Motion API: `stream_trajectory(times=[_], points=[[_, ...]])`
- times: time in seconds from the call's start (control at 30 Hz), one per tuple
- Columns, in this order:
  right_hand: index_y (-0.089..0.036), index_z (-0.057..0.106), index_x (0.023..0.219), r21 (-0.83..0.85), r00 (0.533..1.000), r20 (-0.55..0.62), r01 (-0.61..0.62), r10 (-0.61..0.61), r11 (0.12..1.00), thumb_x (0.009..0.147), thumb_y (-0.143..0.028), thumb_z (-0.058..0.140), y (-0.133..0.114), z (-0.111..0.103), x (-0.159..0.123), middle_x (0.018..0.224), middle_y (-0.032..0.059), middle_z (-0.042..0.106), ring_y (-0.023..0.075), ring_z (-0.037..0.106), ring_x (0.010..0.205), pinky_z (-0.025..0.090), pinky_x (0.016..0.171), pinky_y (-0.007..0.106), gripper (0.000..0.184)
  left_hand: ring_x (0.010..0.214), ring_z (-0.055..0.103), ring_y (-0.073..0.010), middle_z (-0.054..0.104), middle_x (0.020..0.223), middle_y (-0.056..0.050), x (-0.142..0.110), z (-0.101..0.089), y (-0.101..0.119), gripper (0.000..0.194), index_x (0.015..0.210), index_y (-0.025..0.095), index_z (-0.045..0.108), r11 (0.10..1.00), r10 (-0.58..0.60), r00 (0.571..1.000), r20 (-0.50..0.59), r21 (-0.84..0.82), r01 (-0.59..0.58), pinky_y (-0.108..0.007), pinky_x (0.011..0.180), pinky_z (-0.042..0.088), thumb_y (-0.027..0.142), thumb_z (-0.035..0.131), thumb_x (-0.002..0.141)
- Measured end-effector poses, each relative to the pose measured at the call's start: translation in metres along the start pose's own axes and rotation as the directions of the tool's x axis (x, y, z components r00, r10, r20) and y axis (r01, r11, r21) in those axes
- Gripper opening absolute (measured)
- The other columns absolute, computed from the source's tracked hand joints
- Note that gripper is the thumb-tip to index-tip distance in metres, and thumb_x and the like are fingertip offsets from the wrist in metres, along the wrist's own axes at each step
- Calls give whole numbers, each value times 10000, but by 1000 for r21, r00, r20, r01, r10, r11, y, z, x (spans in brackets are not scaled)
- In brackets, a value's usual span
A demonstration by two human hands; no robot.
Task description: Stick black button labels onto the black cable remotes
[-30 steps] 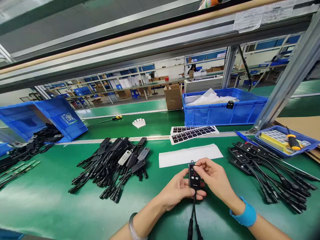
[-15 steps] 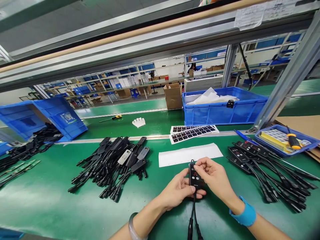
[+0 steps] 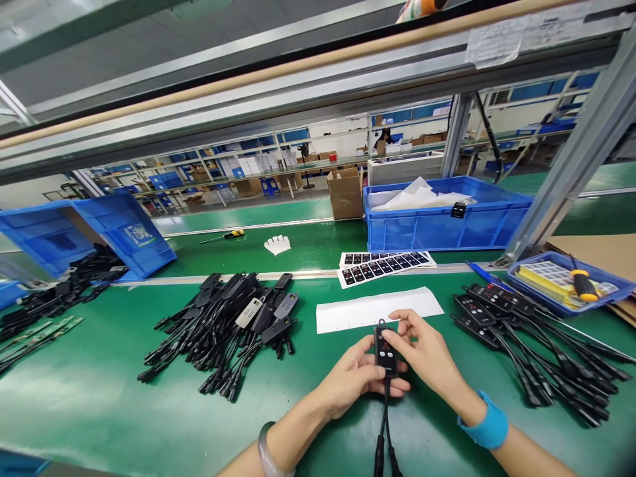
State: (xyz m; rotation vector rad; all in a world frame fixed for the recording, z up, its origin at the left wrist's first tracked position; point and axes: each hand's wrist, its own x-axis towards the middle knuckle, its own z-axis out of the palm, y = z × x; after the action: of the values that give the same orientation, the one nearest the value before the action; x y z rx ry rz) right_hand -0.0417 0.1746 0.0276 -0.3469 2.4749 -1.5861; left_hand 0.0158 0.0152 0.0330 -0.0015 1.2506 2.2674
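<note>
My left hand (image 3: 355,372) holds a small black controller box (image 3: 386,361) upright, thumb on its lower face and fingers behind it. Its front bears a black label with red marks and two white button shapes. A wire loop sticks out at its top, and two black cables (image 3: 385,424) hang from its bottom end. With the thumb on the label's upper part, my right hand (image 3: 417,348) grips the top of the box; its other fingers are curled. Just beyond lies a white backing strip (image 3: 377,310), and past that are sheets of black labels (image 3: 382,268).
Left of my hands is a pile of black cabled boxes (image 3: 233,324). On the right lie several labelled controllers (image 3: 489,308) and a blue tray (image 3: 561,301) with a screwdriver (image 3: 582,285). A blue bin (image 3: 437,228), a white glove (image 3: 277,245) and a metal post (image 3: 561,139) stand farther back.
My right thumb has shifted slightly down and left over the label, and the right index finger has straightened somewhat. The left hand keeps its hold on the controller box.
</note>
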Motion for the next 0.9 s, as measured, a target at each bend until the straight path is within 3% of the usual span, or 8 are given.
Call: stream_trajectory(times=[0.13, 0.23, 0.33, 0.43, 0.5, 0.63, 0.8, 0.9], points=[[-196, 471, 1190, 84, 982, 186, -31, 15, 996, 814, -510, 527, 8, 7, 2, 903, 43, 513, 149, 511, 785, 471, 643, 269, 493, 847, 643, -280, 593, 1021, -215, 2, -2, 2, 543, 1296, 82, 416, 998, 1, 999, -35, -61, -3, -393, 765, 509, 440, 464, 889], [-205, 412, 1291, 22, 975, 223, -10, 5, 1000, 765, -403, 593, 8, 11, -1, 979, 52, 514, 155, 481, 803, 464, 729, 303, 591, 808, 646, -263, 591, 1022, -210, 4, -4, 1, 547, 1255, 77, 458, 999, -3, 998, -70, -39, 1, -386, 751, 512, 488, 417, 896], [-185, 267, 1418, 83, 955, 294, -72, 45, 994, 667, -323, 684, 3, 11, -5, 1148, 94, 468, 165, 494, 876, 484, 746, 292, 869, 842, 636, -253, 581, 1053, -215, 5, -4, 0, 504, 1218, 68, 470, 999, 25, 997, -79, -28, -28, -356, 731, 512, 464, 384, 919], [-205, 39, 1481, 279, 894, 448, -146, 6, 949, 609, -329, 759, 0, 9, -7, 1411, 134, 275, 203, 501, 1086, 505, 825, 290, 1138, 881, 627, -257, 575, 1058, -220, 6, -4, -1, 461, 1218, 61, 447, 996, 79, 991, -113, -29, -82, -283, 672, 500, 422, 381, 939], [-208, 8, 1489, 313, 878, 477, -141, -27, 939, 724, -408, 677, 1, 9, -7, 1443, 131, 263, 214, 496, 1132, 495, 870, 326, 1036, 870, 631, -257, 565, 1086, -218, 7, -4, -2, 473, 1260, 67, 396, 994, 102, 987, -125, -22, -106, -295, 680, 501, 411, 416, 935], [-166, 249, 1463, 201, 943, 322, 14, -79, 979, 929, -470, 349, 7, 13, -4, 1421, 88, 358, 201, 375, 1279, 290, 1093, 377, 623, 846, 639, -249, 564, 1106, -196, 10, -6, -7, 646, 1331, 97, 265, 989, 145, 979, -145, 62, -137, -352, 728, 516, 469, 532, 875], [-132, 310, 1423, 132, 964, 251, 60, -92, 989, 936, -413, 323, 5, 20, -6, 1212, 119, 540, 189, 568, 992, 453, 895, 356, 562, 763, 640, -225, 551, 1128, -205, 12, -2, -12, 742, 1303, 90, 279, 976, 164, 965, -207, 179, -127, -338, 641, 521, 564, 564, 809], [-79, 255, 1444, 18, 968, 218, 123, -124, 992, 919, -408, 372, 2, 22, -8, 1281, 143, 476, 197, 505, 1091, 414, 969, 358, 630, 903, 621, -233, 509, 1220, -188, 13, -1, -11, 775, 1324, 121, 295, 986, 159, 946, -282, 88, -139, -304, 702, 511, 560, 619, 774]])
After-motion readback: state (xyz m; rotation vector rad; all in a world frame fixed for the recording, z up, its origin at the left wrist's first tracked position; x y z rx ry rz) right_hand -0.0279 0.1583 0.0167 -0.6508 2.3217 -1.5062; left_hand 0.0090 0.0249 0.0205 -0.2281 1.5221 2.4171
